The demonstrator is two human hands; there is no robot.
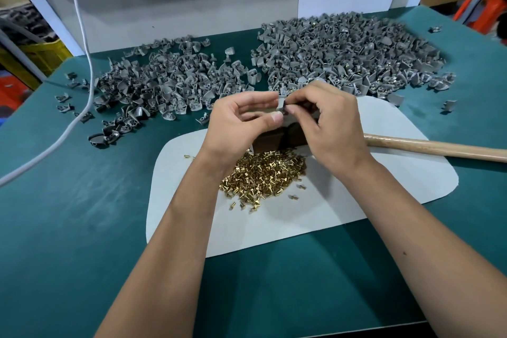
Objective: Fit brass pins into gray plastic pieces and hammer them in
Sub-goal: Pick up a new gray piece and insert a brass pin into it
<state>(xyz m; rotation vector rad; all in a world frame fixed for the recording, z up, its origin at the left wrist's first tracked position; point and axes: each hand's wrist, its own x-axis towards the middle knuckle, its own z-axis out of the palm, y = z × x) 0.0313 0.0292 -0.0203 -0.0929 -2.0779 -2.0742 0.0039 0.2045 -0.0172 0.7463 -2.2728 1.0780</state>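
Your left hand and right hand meet in the middle of the frame, both pinching one small gray piece between fingertips, above a dark block. Whether a pin sits in it, you cannot tell. Just below your wrists, a heap of brass pins lies on a white sheet on the green counter. Gray pieces fill two heaps, one at upper left and one at upper right. A wooden handle lies at right, a white cable at left.
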